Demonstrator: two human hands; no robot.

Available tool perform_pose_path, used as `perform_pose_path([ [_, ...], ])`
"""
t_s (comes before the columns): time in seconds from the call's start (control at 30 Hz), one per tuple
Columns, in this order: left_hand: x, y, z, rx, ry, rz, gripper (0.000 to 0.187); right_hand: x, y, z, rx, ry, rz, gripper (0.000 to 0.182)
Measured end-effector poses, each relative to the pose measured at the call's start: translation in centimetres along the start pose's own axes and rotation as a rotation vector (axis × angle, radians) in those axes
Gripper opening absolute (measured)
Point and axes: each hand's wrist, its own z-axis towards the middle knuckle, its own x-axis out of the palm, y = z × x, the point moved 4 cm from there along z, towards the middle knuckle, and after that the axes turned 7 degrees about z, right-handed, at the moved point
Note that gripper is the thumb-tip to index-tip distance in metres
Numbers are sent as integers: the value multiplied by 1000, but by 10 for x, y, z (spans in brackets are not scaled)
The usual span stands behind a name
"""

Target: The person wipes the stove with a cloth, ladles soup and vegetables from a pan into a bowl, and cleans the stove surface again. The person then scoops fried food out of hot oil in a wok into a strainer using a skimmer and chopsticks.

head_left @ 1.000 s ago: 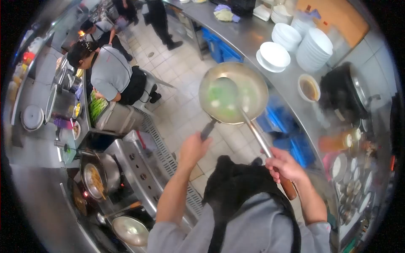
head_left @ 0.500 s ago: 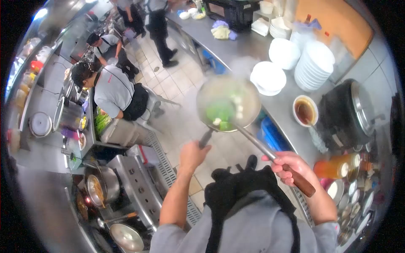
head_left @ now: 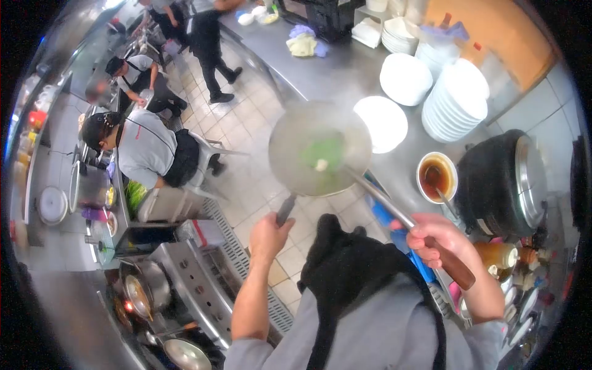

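Note:
My left hand (head_left: 269, 237) is closed round the dark handle of a steaming wok (head_left: 290, 148), held in the air over the floor. Green vegetables (head_left: 322, 152) and some pale pieces lie in it, blurred by steam. In my right hand (head_left: 435, 239) is a long metal ladle (head_left: 385, 200) with a wooden handle; its far end is inside the wok, hidden among the food. Just past the wok's right rim, a white plate (head_left: 383, 125) rests on the steel counter (head_left: 320, 74).
On the right counter are stacked white bowls (head_left: 454, 102), a bowl of brown sauce (head_left: 436, 176) and a black cooker (head_left: 493, 185). A stove (head_left: 197, 287) stands at lower left. One co-worker (head_left: 148, 148) bends over the left counter; several others are farther back.
The wok, my left hand and the ladle's far end have shifted left in view. My body has turned toward the right counter, which now shows nearer the wok. A standing co-worker's legs are spread wider.

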Motion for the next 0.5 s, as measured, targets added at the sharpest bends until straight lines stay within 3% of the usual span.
perform_pose_path([
  [0.5,-34,2,82,156,50,16,43,52,36,6,-146,-46,237,47],
])
